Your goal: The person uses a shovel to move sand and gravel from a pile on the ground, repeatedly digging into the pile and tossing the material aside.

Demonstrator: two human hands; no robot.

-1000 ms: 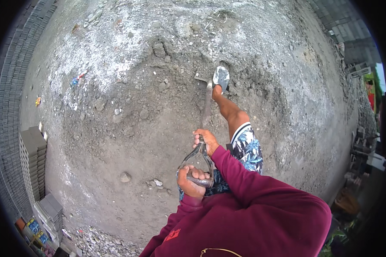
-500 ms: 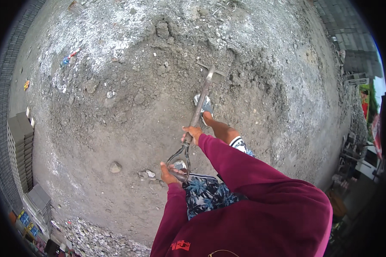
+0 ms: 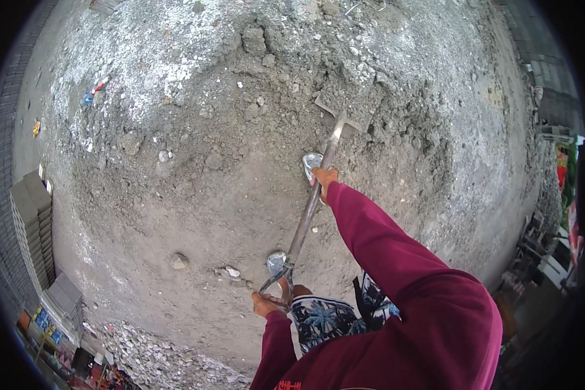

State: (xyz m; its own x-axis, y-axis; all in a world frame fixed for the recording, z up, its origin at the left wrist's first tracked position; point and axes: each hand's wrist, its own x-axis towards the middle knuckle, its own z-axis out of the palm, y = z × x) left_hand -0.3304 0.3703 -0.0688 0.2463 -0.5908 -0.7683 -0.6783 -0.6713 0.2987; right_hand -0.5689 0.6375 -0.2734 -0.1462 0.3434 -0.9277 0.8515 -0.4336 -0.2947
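I hold a metal shovel (image 3: 309,208) with both hands. My left hand (image 3: 266,303) grips the D-shaped handle at its near end. My right hand (image 3: 323,179) is wrapped around the shaft about halfway up, the dark red sleeve stretched out behind it. The blade (image 3: 351,104) carries a load of grey soil and is pushed into a heap of loose earth and gravel (image 3: 344,58) ahead of me. Two light grey shoes show beside the shaft, one (image 3: 311,164) near my right hand and one (image 3: 276,262) near the handle.
Stacks of grey paving blocks (image 3: 29,214) stand at the left edge. Bits of coloured litter (image 3: 92,92) lie at the upper left. A stone (image 3: 179,261) rests on the packed dirt near my feet. Rubble (image 3: 143,361) lies at the lower left.
My right hand has slid up the shaft and the arm has stretched forward. The blade has gone further into the heap and now carries soil. My view has shifted forward.
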